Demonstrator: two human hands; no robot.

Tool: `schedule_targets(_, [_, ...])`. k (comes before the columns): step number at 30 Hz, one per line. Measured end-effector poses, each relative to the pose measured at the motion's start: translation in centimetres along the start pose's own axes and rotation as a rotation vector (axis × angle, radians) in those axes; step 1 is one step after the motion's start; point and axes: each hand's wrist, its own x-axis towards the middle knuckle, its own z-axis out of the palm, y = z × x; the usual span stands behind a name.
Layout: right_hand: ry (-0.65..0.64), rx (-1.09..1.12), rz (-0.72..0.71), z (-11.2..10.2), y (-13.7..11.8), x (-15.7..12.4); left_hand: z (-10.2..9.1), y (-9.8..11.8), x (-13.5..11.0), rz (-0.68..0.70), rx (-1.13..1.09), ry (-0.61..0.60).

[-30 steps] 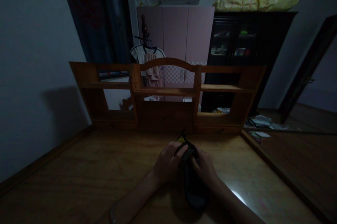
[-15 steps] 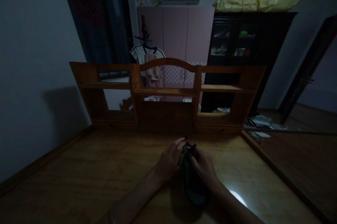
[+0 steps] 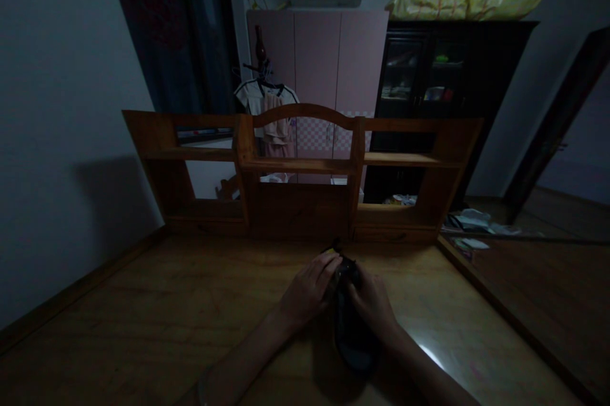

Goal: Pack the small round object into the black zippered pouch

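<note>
A long dark shoe (image 3: 355,342), its rounded end towards me, is held between my hands over the wooden tabletop. My right hand (image 3: 372,301) is closed around its right side near the far end. Pressed against the left side of that end, my left hand (image 3: 312,285) has its fingers bent over dark, shiny material. A small yellowish bit and a dark tip stick out beyond the left fingertips; dim light hides what they are. My palms cover part of the shoe.
Beneath my hands lies the wooden tabletop (image 3: 181,304), with a raised edge on the right. A low wooden shelf unit (image 3: 300,166) stands along its far side. Behind are a pink wardrobe (image 3: 317,63) and a dark cabinet (image 3: 495,75).
My left hand has shifted slightly to the right and further over the shoe's far end. A yellowish bit now shows past its fingertips. My right hand has barely moved.
</note>
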Motion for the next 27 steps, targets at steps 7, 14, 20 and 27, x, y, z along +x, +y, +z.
schedule_targets(7, [0.036,-0.194,-0.101,-0.8,1.1,0.3,0.3,0.0,-0.1,-0.003,-0.028,-0.048])
schedule_targets(14, [0.092,-0.211,-0.207,-0.6,1.0,0.0,0.1,0.4,-0.2,-0.036,-0.012,-0.041])
schedule_targets(20, [0.134,0.182,0.068,-0.8,-0.5,0.8,0.0,0.1,-0.2,-0.004,0.044,0.008])
schedule_targets(27, [-0.130,0.545,0.126,0.3,-0.4,1.4,0.0,-0.4,-0.5,-0.020,0.070,0.102])
